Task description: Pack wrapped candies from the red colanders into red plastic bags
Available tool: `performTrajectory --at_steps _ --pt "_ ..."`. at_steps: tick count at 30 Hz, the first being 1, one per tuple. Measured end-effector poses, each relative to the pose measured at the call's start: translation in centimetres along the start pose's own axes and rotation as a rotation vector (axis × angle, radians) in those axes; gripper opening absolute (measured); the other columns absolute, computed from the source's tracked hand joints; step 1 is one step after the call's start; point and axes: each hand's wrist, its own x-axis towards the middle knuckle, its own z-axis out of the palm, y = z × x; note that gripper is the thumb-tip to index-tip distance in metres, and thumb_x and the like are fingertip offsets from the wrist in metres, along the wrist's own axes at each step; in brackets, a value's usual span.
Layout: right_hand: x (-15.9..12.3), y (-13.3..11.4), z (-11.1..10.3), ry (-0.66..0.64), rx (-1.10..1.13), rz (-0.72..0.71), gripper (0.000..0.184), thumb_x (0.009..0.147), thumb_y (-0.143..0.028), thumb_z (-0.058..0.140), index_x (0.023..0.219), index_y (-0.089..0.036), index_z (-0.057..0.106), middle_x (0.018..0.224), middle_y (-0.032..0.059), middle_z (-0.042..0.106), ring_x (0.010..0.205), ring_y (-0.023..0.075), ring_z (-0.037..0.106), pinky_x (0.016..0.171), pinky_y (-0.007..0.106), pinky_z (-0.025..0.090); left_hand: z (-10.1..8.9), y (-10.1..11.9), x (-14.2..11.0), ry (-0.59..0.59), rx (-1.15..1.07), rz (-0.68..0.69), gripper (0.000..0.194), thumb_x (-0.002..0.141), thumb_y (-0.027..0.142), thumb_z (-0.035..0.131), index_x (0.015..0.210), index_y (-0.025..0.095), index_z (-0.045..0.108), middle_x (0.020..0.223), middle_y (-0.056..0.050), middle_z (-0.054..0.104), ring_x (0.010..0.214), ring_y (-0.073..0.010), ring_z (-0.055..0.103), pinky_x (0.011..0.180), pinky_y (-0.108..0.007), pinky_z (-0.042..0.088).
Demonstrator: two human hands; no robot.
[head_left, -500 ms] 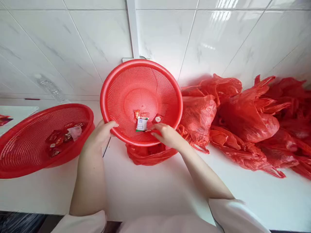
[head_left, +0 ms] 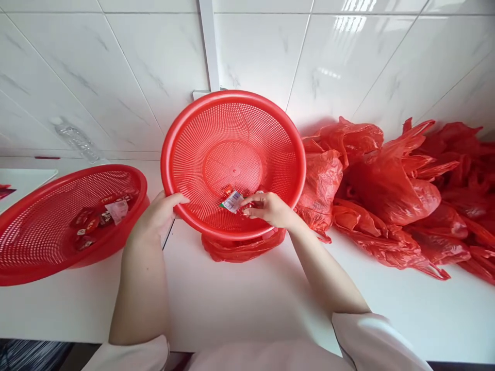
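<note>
A red plastic colander-like basket (head_left: 284, 129) is tilted with its mouth toward me. My left hand (head_left: 164, 210) is closed round its left rim, thumb over the edge. Reaching over the front right rim, my right hand (head_left: 266, 207) has its thumb and fingers pinched at small wrapped pieces in the bottom. A small white and green packet (head_left: 232, 201) meets its fingertips, and shiny red wrapping shows beneath them. Another red wrapped piece (head_left: 227, 190) lies behind the packet. Under the basket sits an open red plastic bag (head_left: 242, 251), its inside mostly hidden.
To the left, a second red basket (head_left: 34, 206) leans, holding several wrapped sweets (head_left: 91, 224). Several filled red plastic bags (head_left: 398, 180) crowd the right side. A clear plastic bottle (head_left: 79, 140) lies by the tiled wall (head_left: 154, 62). Everything rests on a white counter (head_left: 232, 304).
The basket has shifted slightly right and tipped more toward me. The white packet has turned and slid right, against my right fingertips. My left hand keeps its hold on the rim.
</note>
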Motion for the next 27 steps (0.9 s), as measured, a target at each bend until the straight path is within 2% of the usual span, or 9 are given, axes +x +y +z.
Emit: performTrajectory --at_steps 3,6,10,14,17,20,23,27 --pt "-0.6 -0.3 -1.0 0.023 0.278 0.058 0.033 0.075 -0.034 0.076 0.103 -0.017 0.071 0.084 0.0023 0.072 0.079 0.0151 0.069 0.077 0.03 0.058 -0.3 0.2 0.0 0.017 -0.032 0.054 0.019 0.071 0.02 0.065 0.089 0.017 0.064 0.095 -0.006 0.068 0.082 -0.0218 0.062 0.061 -0.029 0.05" --pt "-1.0 -0.6 -1.7 0.056 0.328 0.093 0.037 0.071 -0.035 0.079 0.101 -0.015 0.071 0.08 0.0027 0.072 0.076 0.0149 0.07 0.077 0.031 0.059 -0.7 0.1 0.1 0.05 -0.049 0.087 0.021 0.073 0.018 0.064 0.094 0.016 0.064 0.097 -0.005 0.068 0.085 -0.0211 0.063 0.064 -0.03 0.051" --pt "-1.3 -0.9 -2.3 0.059 0.264 0.072 0.035 0.074 -0.034 0.077 0.102 -0.014 0.071 0.085 0.0037 0.073 0.08 0.0155 0.069 0.079 0.031 0.058 -1.1 0.1 0.2 0.13 -0.058 0.105 0.026 0.071 0.018 0.067 0.097 0.016 0.064 0.098 -0.004 0.069 0.089 -0.021 0.064 0.067 -0.03 0.054" --pt "-1.7 -1.3 -2.5 -0.043 0.09 -0.027 0.028 0.084 -0.032 0.067 0.107 -0.017 0.071 0.096 0.0044 0.073 0.089 0.0165 0.068 0.087 0.033 0.055 -1.4 0.1 0.2 0.137 -0.067 0.108 0.027 0.07 0.018 0.066 0.096 0.016 0.063 0.099 -0.005 0.07 0.093 -0.0238 0.065 0.072 -0.033 0.055" --pt "-2.0 -1.6 -2.3 -0.093 -0.067 -0.053 0.024 0.086 -0.03 0.063 0.107 -0.02 0.071 0.101 0.0038 0.073 0.092 0.0175 0.068 0.089 0.034 0.054 -1.5 -0.1 0.4 0.158 -0.071 0.13 0.023 0.07 0.018 0.067 0.092 0.015 0.064 0.093 -0.005 0.069 0.092 -0.0228 0.065 0.075 -0.032 0.053" --pt "-2.0 -1.8 -2.0 -0.129 -0.069 -0.054 0.027 0.087 -0.033 0.062 0.109 -0.02 0.07 0.102 0.0043 0.073 0.095 0.0181 0.069 0.089 0.033 0.054 -1.5 -0.3 0.4 0.15 -0.06 0.152 0.018 0.071 0.018 0.067 0.089 0.016 0.064 0.09 -0.004 0.068 0.092 -0.0213 0.064 0.077 -0.031 0.052" --pt "-1.8 -1.6 -1.9 -0.049 -0.073 -0.077 0.027 0.09 -0.036 0.058 0.108 -0.019 0.069 0.103 0.0047 0.073 0.096 0.0176 0.068 0.089 0.032 0.053 -1.4 -0.3 0.3 0.102 -0.046 0.157 0.013 0.072 0.018 0.066 0.085 0.017 0.064 0.095 -0.003 0.068 0.093 -0.0207 0.064 0.074 -0.029 0.053" --pt "-1.2 -0.9 -1.3 0.164 -0.367 -0.126 0.023 0.092 -0.027 0.053 0.111 -0.019 0.064 0.11 0.0054 0.069 0.101 0.0175 0.065 0.093 0.032 0.049 -0.8 0.1 -0.3 0.119 -0.001 0.081 0.017 0.071 0.021 0.067 0.088 0.02 0.067 0.101 -0.003 0.068 0.088 -0.0209 0.064 0.067 -0.029 0.054"
